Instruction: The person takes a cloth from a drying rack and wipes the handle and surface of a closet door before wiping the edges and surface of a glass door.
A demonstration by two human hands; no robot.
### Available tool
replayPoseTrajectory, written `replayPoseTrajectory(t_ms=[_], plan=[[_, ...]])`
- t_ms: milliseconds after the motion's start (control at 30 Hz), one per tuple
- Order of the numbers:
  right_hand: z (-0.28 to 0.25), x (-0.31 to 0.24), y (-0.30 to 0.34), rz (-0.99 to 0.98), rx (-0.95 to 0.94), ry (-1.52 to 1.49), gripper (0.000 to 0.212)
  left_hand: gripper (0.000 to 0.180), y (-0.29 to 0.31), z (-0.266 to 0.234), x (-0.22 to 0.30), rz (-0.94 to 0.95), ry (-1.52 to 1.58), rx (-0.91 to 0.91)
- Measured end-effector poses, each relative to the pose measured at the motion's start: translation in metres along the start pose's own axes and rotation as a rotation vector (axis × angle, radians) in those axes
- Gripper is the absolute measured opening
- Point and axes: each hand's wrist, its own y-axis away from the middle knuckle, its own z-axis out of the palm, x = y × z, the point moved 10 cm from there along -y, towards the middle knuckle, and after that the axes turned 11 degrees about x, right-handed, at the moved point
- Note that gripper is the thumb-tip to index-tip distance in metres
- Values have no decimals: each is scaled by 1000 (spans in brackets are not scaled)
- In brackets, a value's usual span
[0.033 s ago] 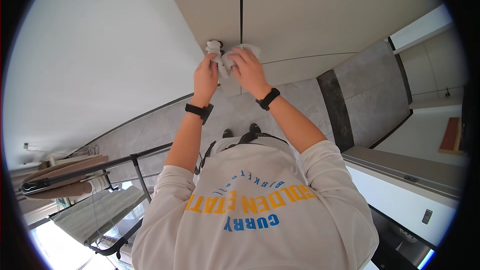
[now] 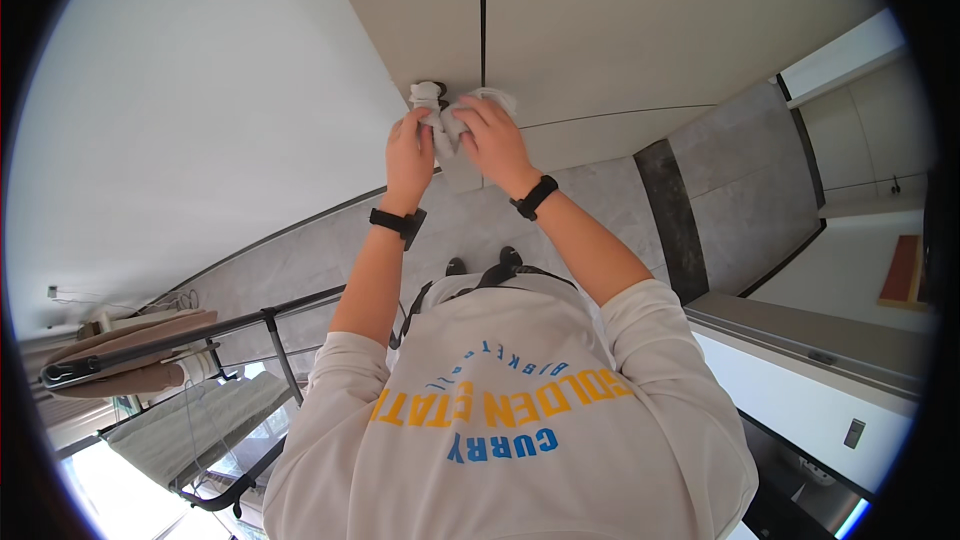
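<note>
Both arms reach forward to a beige panel (image 2: 600, 30) with a dark vertical gap. My left hand (image 2: 408, 148) pinches a crumpled white cloth (image 2: 427, 96), its fingers and thumb closed on the lower part. A small dark part (image 2: 441, 88) shows behind the cloth; I cannot tell what it is. Just to the right, my right hand (image 2: 497, 143) has its fingers bent over more white cloth (image 2: 456, 126), which also bulges out beyond the fingertips. Whether this is one cloth or two does not show. Each wrist wears a black band.
A white wall (image 2: 220, 90) rises on the left, and grey floor tiles (image 2: 330, 220) run below the panel. At lower left stands a dark metal rack (image 2: 270, 335) with a grey cloth (image 2: 200, 420) beneath. A white cabinet (image 2: 800, 400) is at lower right. My dark shoes (image 2: 510, 257) are on the floor.
</note>
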Motion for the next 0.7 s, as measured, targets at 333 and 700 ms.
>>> replayPoseTrajectory(t_ms=[333,700], plan=[[-3,1,1,-47,-31,4,36,25,-14,12,32,240,-79,-110],[-1,2,-1,-4,14,44,34,17,11,-8,-46,-179,51,15]])
